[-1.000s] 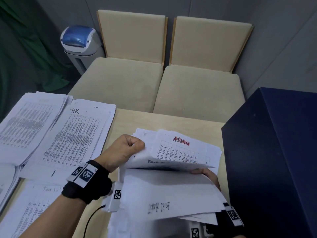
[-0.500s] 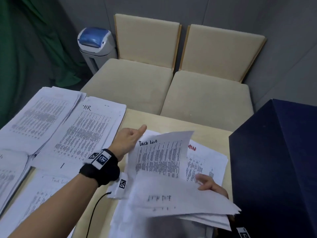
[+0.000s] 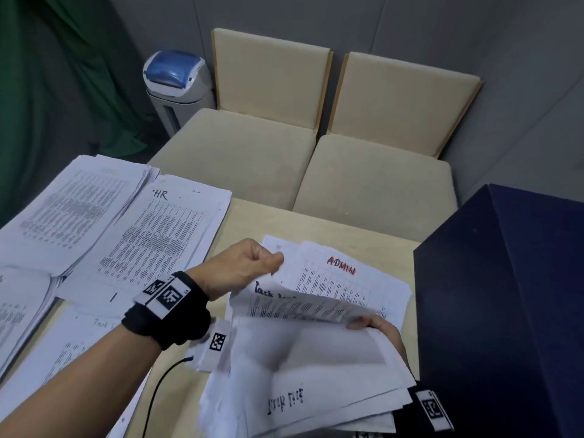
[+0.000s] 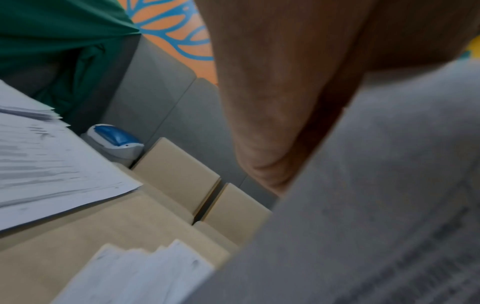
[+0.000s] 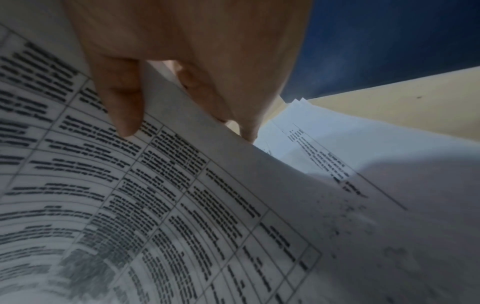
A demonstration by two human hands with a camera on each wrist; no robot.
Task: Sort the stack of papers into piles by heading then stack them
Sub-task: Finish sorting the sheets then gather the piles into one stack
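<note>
My left hand (image 3: 252, 267) hovers over the loose stack (image 3: 388, 289) at mid-table, fingers curled, pinching the top-left edge of a sheet headed "Task List" (image 3: 303, 306). That sheet curls low above a sheet headed ADMIN (image 3: 341, 270), which lies on top of the stack. My right hand (image 3: 376, 327) grips a bundle of papers (image 3: 316, 374) bent back toward me, thumb on top. In the right wrist view the thumb and fingers of that hand (image 5: 187, 123) clamp the printed bundle (image 5: 155, 205). The left wrist view shows the left hand (image 4: 285, 102) against blurred grey paper (image 4: 363, 205).
Sorted piles lie to the left: an HR pile (image 3: 158, 235), a pile (image 3: 69, 210) beyond it, and a Task List pile (image 3: 79, 352) near me. A dark blue box (image 3: 505, 311) blocks the right side. Two beige chairs (image 3: 252, 153) and a bin (image 3: 177, 80) stand behind the table.
The Task List sheet stood upright half a second ago; it has dropped low, uncovering the ADMIN heading. My left hand went from an extended finger to curled at the sheet's edge.
</note>
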